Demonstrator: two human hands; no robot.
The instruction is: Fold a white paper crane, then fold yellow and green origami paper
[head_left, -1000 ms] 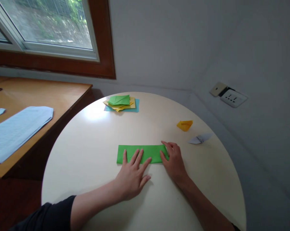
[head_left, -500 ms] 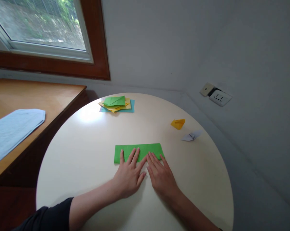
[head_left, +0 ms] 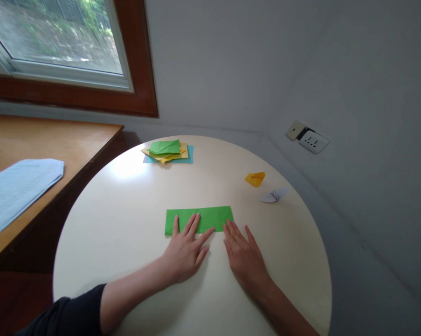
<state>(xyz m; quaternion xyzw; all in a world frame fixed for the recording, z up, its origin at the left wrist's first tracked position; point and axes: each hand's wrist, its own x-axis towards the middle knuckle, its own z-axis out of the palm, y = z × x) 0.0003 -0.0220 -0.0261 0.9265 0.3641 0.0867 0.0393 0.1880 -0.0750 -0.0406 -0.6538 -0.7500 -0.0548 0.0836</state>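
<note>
A folded strip of green paper (head_left: 213, 217) lies lengthwise across the round white table (head_left: 101, 233). Over its left half my left hand (head_left: 184, 252) is spread flat, fingertips pressing on the paper. My right hand (head_left: 243, 254) rests at the strip's lower right corner with fingers stretched out. Its fingertips touch that edge, and the outer finger is off the paper on the tabletop. Neither hand grasps anything. Parts of the strip's near edge are hidden under the fingers.
At the back of the table sits a pile of coloured paper (head_left: 164, 148), green on top. Toward the right lie a folded yellow paper piece (head_left: 255, 179) and a folded white one (head_left: 274, 195). A wooden desk (head_left: 73, 140) with bluish-white papers (head_left: 24, 186) stands at left.
My right hand has slid right along the near edge to the strip's right corner. My left hand stays on the paper. The view has shifted slightly.
</note>
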